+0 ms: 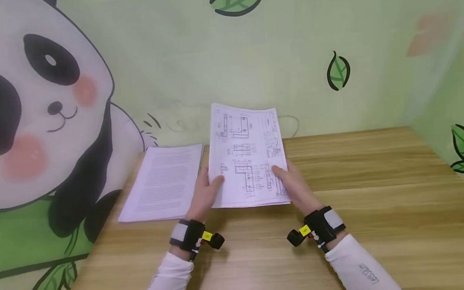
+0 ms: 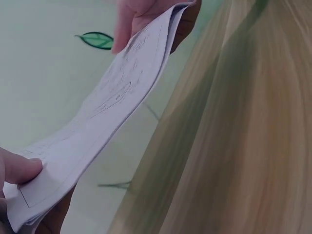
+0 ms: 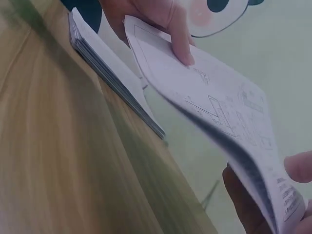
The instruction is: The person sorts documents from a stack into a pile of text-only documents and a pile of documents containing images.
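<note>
Both hands hold a thin stack of white sheets (image 1: pixel 247 153) with technical line drawings, raised above the table. The left hand (image 1: pixel 206 195) grips its left edge, thumb on top and fingers beneath. At the right edge the right hand (image 1: pixel 295 185) pinches the sheets the same way. In the left wrist view the stack (image 2: pixel 107 107) bends slightly between the left hand (image 2: pixel 19 170) and the right hand (image 2: pixel 146 14). The right wrist view shows several layers at the near edge of the sheets (image 3: pixel 209 97), with most fingers hidden underneath.
A thicker pile of printed text pages (image 1: pixel 164 185) lies on the wooden table (image 1: pixel 371 191), left of the held sheets. Behind the table stands a pale green wall (image 1: pixel 289 40) with a painted panda and leaves. A thin cord-like curve shows near the table's back edge.
</note>
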`<state>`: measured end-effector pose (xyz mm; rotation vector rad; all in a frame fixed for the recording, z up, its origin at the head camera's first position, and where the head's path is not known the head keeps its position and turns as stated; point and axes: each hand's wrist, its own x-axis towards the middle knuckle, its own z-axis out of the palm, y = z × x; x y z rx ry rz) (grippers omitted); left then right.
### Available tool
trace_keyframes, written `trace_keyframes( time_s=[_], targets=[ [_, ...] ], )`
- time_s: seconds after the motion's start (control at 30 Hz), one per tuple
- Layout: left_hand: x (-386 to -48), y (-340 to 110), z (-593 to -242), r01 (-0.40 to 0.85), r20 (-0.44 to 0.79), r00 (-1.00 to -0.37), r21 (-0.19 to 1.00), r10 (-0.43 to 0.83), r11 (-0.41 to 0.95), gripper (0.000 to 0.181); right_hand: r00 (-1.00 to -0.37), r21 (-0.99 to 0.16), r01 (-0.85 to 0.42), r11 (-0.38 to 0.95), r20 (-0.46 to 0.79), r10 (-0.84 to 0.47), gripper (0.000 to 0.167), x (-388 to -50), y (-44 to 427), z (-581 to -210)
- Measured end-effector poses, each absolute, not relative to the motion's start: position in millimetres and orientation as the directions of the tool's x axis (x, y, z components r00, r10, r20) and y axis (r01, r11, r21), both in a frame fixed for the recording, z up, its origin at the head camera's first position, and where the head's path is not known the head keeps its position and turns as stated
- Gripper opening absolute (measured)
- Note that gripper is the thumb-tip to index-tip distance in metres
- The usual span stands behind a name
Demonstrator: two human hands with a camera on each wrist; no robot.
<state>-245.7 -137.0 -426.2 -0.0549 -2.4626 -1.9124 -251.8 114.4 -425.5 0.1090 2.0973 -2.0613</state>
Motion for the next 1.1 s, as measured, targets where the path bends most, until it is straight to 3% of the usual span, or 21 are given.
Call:
trace_keyframes(
  time_s=[0.33,0.67,1.1],
  targets=[
    [-246.4,-85.2,-424.6,0.081,0.062,-0.993,0.976,0.099,0.204,0.047,-0.979,-0.983,0.176,0.052,-0.181,-0.099,0.055,-247.9,169.6,-420.0],
    [-251.6,-47.7,-435.2,0.036,0.020,-0.990,0.993,0.142,0.110,0.042,-0.975,-0.976,0.195,0.102,-0.204,-0.091,0.055,-246.1,206.2,-416.8],
    [-252.6,2.1,-452.5,-0.028,-0.047,-0.981,0.995,0.191,0.100,0.046,-0.987,-0.920,0.159,0.358,-0.158,0.032,0.058,-243.9,260.8,-407.5]
  ],
)
